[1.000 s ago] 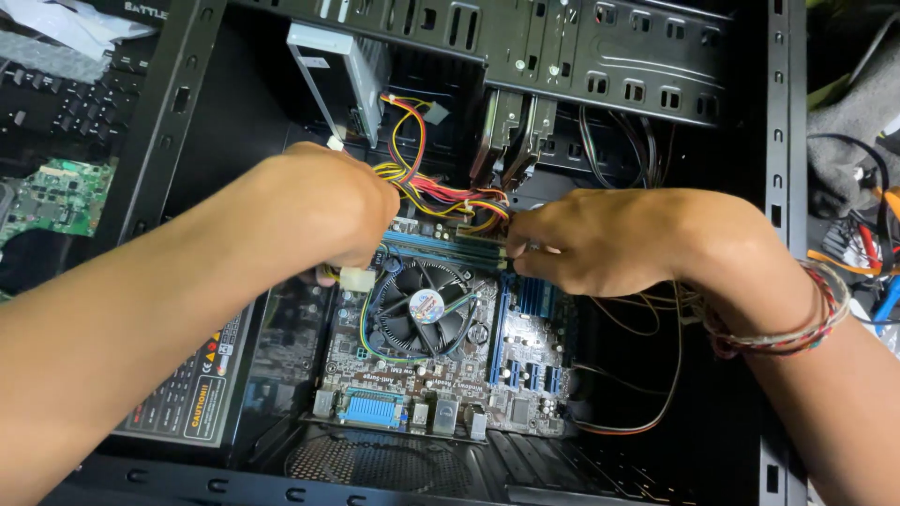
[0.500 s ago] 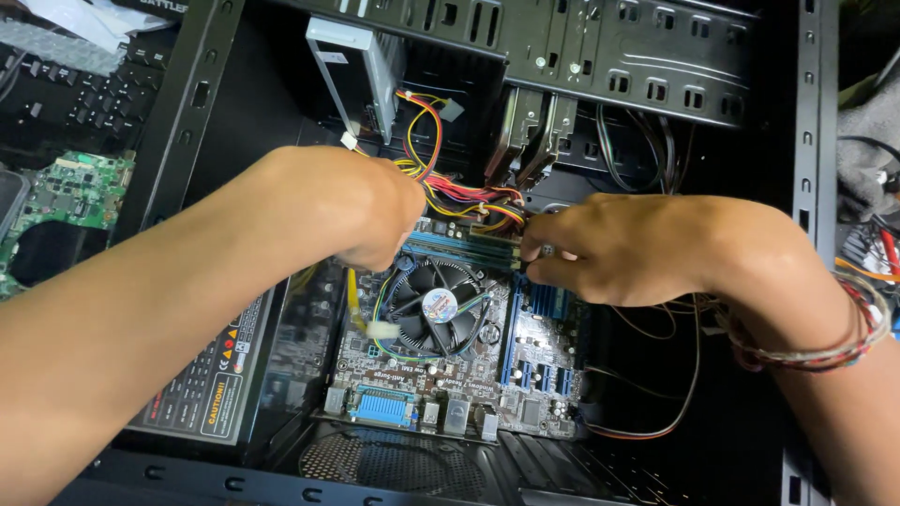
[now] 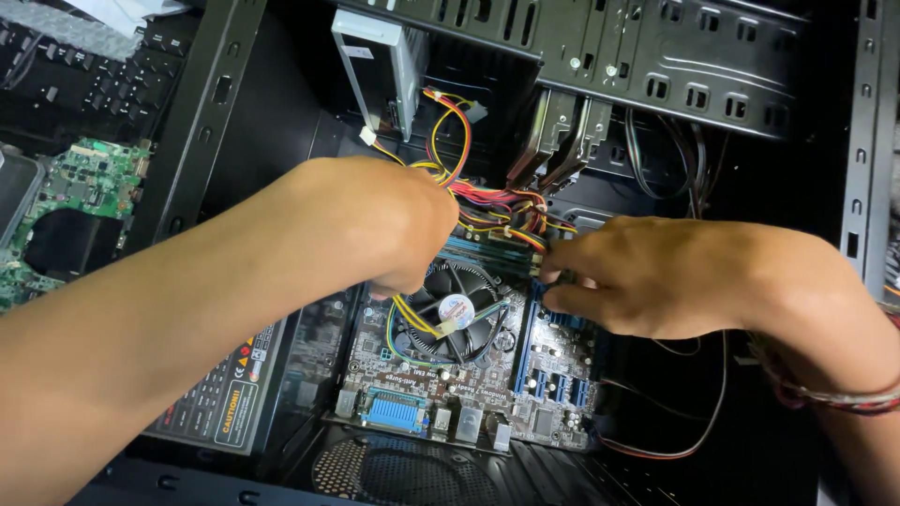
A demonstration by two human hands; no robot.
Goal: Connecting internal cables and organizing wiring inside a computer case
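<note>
An open black computer case lies before me with a motherboard [image 3: 553, 361] in its floor. A green memory module [image 3: 487, 251] stands in its slot just above the round CPU cooler fan [image 3: 457, 309]. My left hand [image 3: 375, 225] curls down over the module's left end, fingertips hidden. My right hand [image 3: 647, 276] pinches the module's right end between thumb and fingers. A bundle of red, yellow and black power wires [image 3: 497, 206] runs over the module between the two hands.
A power supply [image 3: 225, 394] with a warning label sits at the lower left. Perforated drive bays [image 3: 675, 66] span the top, and a silver drive [image 3: 375, 56] stands beside them. A loose green circuit board [image 3: 84, 183] lies outside the case at left. Thin cables [image 3: 675, 440] trail at the lower right.
Both hands stay on the ends of the memory module. A small white connector on yellow and black wires has dropped from under my left hand onto the fan.
</note>
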